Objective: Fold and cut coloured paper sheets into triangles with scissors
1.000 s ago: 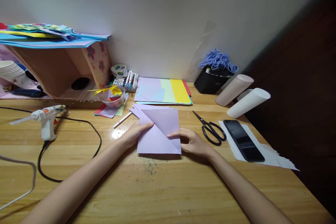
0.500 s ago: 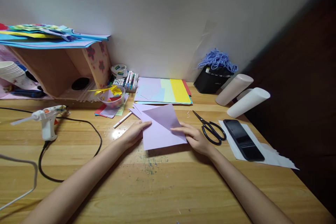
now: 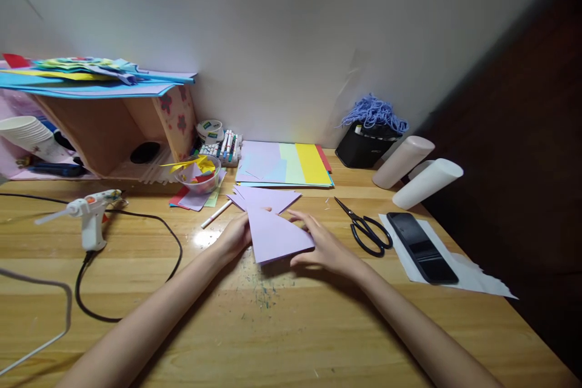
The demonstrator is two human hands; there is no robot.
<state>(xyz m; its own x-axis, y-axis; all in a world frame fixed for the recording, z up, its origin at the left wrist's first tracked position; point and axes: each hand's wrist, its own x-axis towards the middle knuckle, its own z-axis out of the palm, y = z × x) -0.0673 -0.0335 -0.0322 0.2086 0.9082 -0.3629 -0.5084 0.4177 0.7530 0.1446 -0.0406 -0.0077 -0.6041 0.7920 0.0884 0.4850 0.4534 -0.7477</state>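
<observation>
A folded sheet of purple paper [image 3: 276, 236] is held a little above the table, its near edge tilted toward me. My left hand [image 3: 236, 235] grips its left edge, the fingers partly hidden behind it. Around the sheet's right corner, my right hand [image 3: 321, 244] has its thumb and fingers apart; the paper's corner lies between them. More purple paper [image 3: 268, 197] with pointed corners lies just behind the held sheet. Black-handled scissors [image 3: 366, 229] rest to the right of my right hand, and a white marker [image 3: 216, 214] lies beyond my left hand.
Coloured sheets [image 3: 307, 163] lie by the wall. At left are a glue gun [image 3: 94, 218] with its cable, a bowl of scraps [image 3: 200, 180] and an open box [image 3: 175, 121]. At right are a phone [image 3: 422, 248], white rolls [image 3: 427, 183] and a black holder [image 3: 366, 144] with blue yarn.
The held sheet has turned and looks narrower, uncovering the purple paper behind it. My right hand's fingers have spread and come off the sheet's face. The view has shifted slightly.
</observation>
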